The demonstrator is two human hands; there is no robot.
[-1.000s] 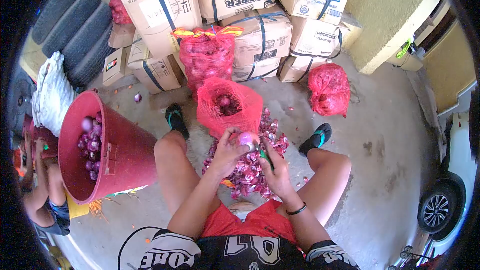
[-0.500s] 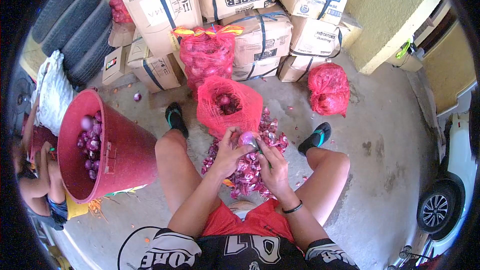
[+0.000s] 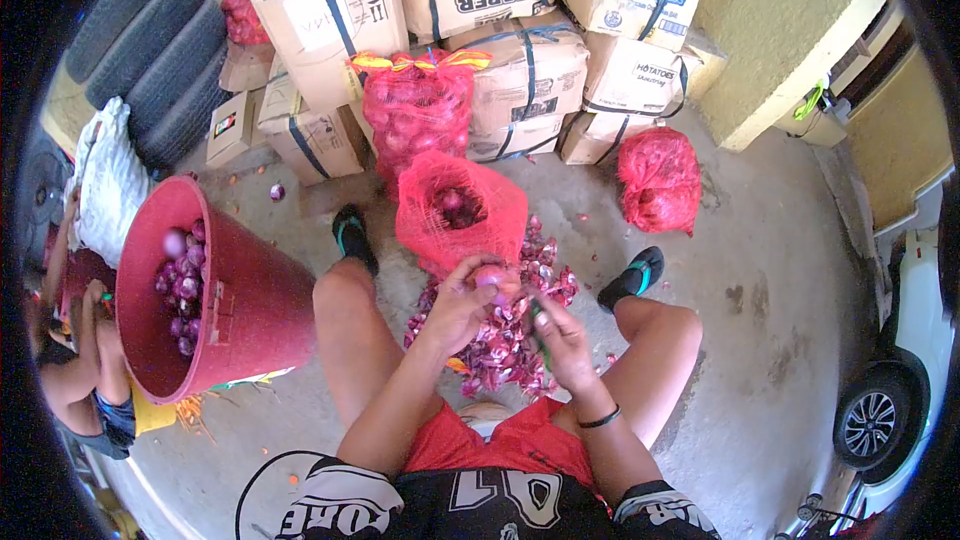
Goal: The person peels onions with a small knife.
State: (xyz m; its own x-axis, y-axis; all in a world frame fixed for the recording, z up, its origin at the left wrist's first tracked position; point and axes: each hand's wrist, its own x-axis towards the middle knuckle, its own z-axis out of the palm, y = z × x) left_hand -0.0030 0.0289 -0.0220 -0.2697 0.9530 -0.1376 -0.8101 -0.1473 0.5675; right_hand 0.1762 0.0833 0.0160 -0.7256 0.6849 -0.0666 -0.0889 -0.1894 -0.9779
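A red onion is gripped in my left hand, in front of an open red mesh bag that has onions inside. My right hand is closed around a small green-handled tool, likely a knife, whose blade is too blurred to make out. This hand is a little apart from the onion. Beneath both hands, purple onion skins lie heaped on the concrete floor between my legs.
At the left stands a large red bin with onions, and another person beyond it. Strapped boxes, a full onion bag and tires are ahead. Another red bag sits right; a car is far right.
My right hand has moved away from the onion, down and to the right, with the green tool. My left hand still holds the onion, now turned slightly.
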